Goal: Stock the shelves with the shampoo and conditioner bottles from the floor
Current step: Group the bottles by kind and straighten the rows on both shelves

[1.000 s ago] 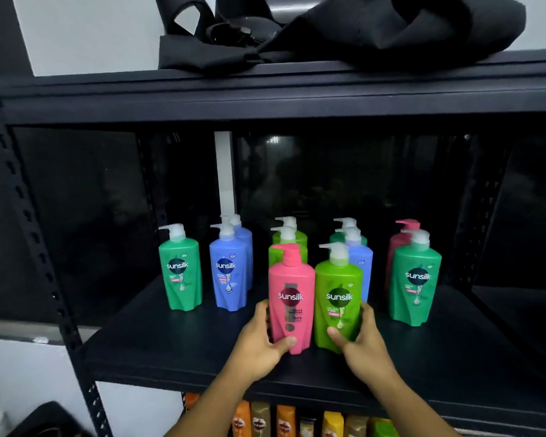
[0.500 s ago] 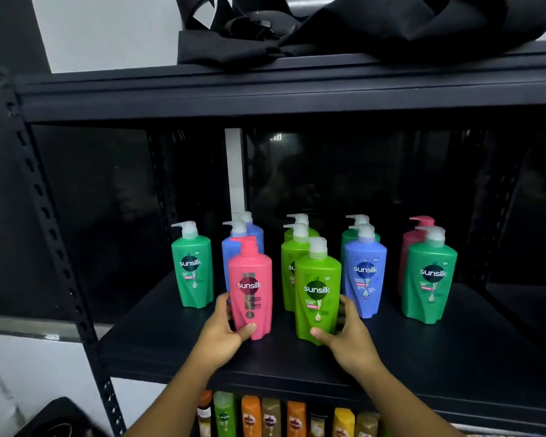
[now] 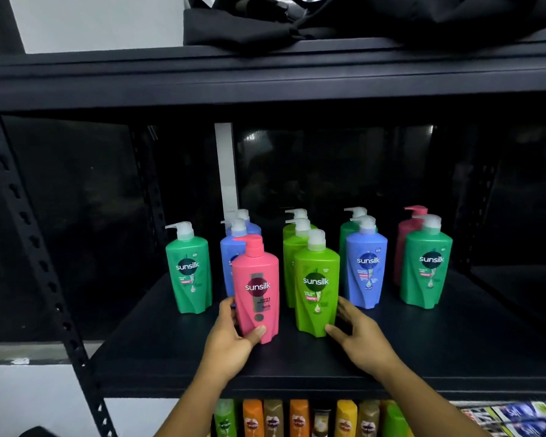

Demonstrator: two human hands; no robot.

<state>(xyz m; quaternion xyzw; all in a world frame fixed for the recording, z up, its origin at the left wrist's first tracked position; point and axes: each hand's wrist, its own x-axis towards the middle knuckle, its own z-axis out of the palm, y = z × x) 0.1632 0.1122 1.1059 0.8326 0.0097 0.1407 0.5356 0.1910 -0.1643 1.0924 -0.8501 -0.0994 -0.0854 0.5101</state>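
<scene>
A pink Sunsilk pump bottle point(image 3: 257, 288) stands upright near the front of the black shelf board point(image 3: 423, 348). My left hand point(image 3: 230, 339) grips its lower part, thumb across the front. Beside it stands a lime green bottle point(image 3: 316, 288). My right hand point(image 3: 358, 337) lies at its right side near the base with fingers fairly straight, the thumb touching its bottom corner. Behind stand several more pump bottles in rows: a teal green one point(image 3: 188, 269) at the left, blue ones point(image 3: 366, 266), lime ones and a teal one point(image 3: 426, 266) at the right.
A black bag point(image 3: 360, 20) lies on the top shelf. The rack's perforated black post point(image 3: 41, 263) runs down the left. On the shelf below stand several orange, yellow, brown and green bottles point(image 3: 297, 419). Bare shelf board lies to the left and right of the bottles.
The pink bottle has slid left, away from the lime green one, in my left hand. A gap now shows between the two front bottles. The lime bottle stays put by my right hand.
</scene>
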